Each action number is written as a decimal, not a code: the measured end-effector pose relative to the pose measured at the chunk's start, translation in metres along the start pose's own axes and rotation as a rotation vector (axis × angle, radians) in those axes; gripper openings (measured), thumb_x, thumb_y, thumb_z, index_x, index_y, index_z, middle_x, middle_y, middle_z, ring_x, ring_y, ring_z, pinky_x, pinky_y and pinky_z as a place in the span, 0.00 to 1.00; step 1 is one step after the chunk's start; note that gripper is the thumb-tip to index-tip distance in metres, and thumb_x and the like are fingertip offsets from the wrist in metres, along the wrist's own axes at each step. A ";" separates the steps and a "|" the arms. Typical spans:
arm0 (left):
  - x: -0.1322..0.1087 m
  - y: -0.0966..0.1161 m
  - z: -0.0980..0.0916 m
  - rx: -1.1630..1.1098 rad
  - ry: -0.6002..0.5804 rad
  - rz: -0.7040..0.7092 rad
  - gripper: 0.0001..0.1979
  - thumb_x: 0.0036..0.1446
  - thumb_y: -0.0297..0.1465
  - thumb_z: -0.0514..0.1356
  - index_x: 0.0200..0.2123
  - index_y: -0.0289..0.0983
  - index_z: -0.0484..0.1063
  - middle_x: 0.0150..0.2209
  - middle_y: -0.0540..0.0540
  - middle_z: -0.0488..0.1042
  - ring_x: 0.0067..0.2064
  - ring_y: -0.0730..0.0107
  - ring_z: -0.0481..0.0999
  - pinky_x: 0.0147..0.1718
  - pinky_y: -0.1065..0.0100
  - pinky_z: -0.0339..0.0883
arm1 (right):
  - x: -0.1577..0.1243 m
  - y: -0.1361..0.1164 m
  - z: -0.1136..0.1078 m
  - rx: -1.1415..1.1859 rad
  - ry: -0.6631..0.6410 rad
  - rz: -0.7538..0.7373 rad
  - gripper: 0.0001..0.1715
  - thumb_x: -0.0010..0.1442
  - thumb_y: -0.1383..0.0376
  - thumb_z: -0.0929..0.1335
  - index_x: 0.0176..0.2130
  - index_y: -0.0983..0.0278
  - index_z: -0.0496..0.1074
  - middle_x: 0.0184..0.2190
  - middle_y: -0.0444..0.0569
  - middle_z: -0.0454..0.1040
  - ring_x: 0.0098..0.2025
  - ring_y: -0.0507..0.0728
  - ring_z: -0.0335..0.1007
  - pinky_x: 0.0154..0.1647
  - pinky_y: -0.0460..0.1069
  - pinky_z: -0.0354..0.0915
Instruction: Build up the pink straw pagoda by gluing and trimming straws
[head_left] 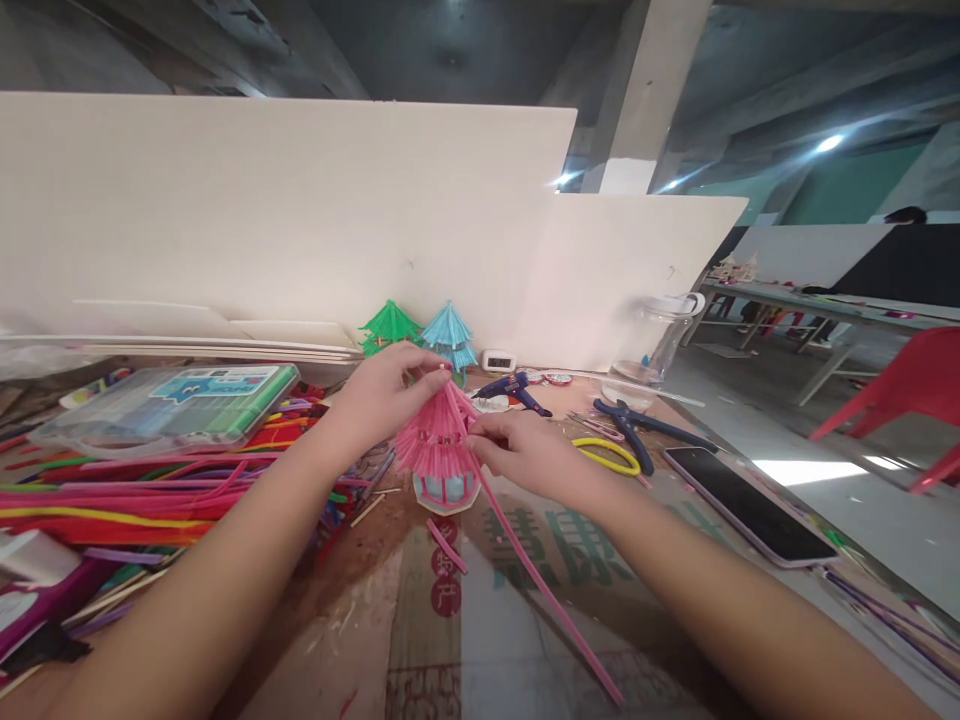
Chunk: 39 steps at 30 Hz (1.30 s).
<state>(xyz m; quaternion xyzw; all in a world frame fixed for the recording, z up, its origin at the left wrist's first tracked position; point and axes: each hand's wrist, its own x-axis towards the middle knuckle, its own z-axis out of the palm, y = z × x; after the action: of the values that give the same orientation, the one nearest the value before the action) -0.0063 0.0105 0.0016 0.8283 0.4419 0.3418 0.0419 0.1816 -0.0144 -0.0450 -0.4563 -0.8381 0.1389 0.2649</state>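
A small pink pavilion model (pixel 435 450) with a tiered, pleated roof stands upright on the table in front of me. At its peak, my left hand (pixel 401 395) is closed, fingertips pinching the top of the roof. My right hand (pixel 517 448) is closed at the roof's right side, pinching a long pink pipe cleaner (pixel 536 580). One end of that strip runs up along the roof, while the rest trails down across the table toward me. A short cut pink piece (pixel 447 546) lies in front of the model's pale base.
Green (pixel 391 325) and light blue (pixel 448 330) models stand behind. A blue glue gun (pixel 514 390), pliers (pixel 637 430), yellow-handled scissors (pixel 607 456), a phone (pixel 750 503) and a glass jug (pixel 645 350) lie or stand right. Coloured pipe cleaners (pixel 135 500) and a plastic case (pixel 172 405) are left.
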 end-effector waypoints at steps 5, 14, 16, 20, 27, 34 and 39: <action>-0.001 0.003 0.001 0.027 -0.025 0.000 0.13 0.55 0.39 0.56 0.35 0.37 0.74 0.35 0.48 0.74 0.39 0.65 0.71 0.38 0.66 0.63 | 0.000 0.000 -0.001 0.018 0.004 0.008 0.15 0.60 0.66 0.63 0.22 0.65 0.65 0.19 0.40 0.64 0.23 0.48 0.58 0.25 0.45 0.47; -0.002 0.004 0.002 0.070 -0.031 0.023 0.11 0.55 0.39 0.55 0.30 0.37 0.70 0.34 0.48 0.74 0.37 0.65 0.71 0.37 0.66 0.62 | 0.000 0.001 -0.001 -0.012 0.058 -0.002 0.15 0.61 0.65 0.63 0.23 0.64 0.64 0.20 0.40 0.63 0.23 0.49 0.56 0.25 0.45 0.46; -0.002 0.006 0.001 0.074 -0.035 0.017 0.14 0.56 0.40 0.53 0.32 0.37 0.72 0.36 0.47 0.75 0.39 0.63 0.72 0.38 0.65 0.62 | 0.000 0.001 -0.002 -0.008 0.039 -0.012 0.15 0.60 0.65 0.63 0.23 0.64 0.64 0.19 0.40 0.62 0.23 0.48 0.55 0.25 0.45 0.46; -0.002 0.008 0.000 0.070 -0.005 -0.020 0.17 0.58 0.41 0.50 0.34 0.37 0.75 0.37 0.46 0.77 0.41 0.62 0.73 0.38 0.65 0.63 | -0.001 0.000 -0.003 0.038 0.009 -0.041 0.18 0.62 0.64 0.61 0.21 0.64 0.63 0.19 0.40 0.61 0.23 0.48 0.55 0.25 0.45 0.46; -0.002 0.008 0.003 0.116 0.038 0.031 0.16 0.58 0.39 0.51 0.31 0.36 0.75 0.33 0.47 0.76 0.37 0.63 0.73 0.36 0.66 0.62 | -0.001 0.002 -0.005 0.073 0.008 -0.038 0.15 0.59 0.65 0.61 0.22 0.64 0.64 0.19 0.40 0.62 0.23 0.49 0.56 0.25 0.45 0.47; -0.001 0.008 0.002 0.118 0.033 0.028 0.16 0.59 0.38 0.51 0.32 0.36 0.76 0.33 0.47 0.76 0.37 0.63 0.73 0.35 0.66 0.61 | -0.003 0.001 -0.013 0.080 0.003 -0.031 0.20 0.63 0.59 0.60 0.23 0.64 0.65 0.18 0.40 0.64 0.23 0.49 0.57 0.25 0.45 0.49; -0.001 0.008 0.001 0.119 0.028 0.036 0.16 0.59 0.38 0.51 0.32 0.36 0.75 0.33 0.46 0.76 0.37 0.64 0.73 0.35 0.66 0.61 | -0.002 -0.001 -0.003 0.047 0.134 0.009 0.11 0.61 0.62 0.63 0.30 0.63 0.70 0.20 0.40 0.68 0.23 0.50 0.62 0.24 0.44 0.52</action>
<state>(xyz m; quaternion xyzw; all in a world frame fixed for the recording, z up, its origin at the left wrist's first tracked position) -0.0007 0.0054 0.0028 0.8324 0.4470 0.3271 -0.0196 0.1835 -0.0173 -0.0425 -0.4619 -0.8129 0.1292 0.3303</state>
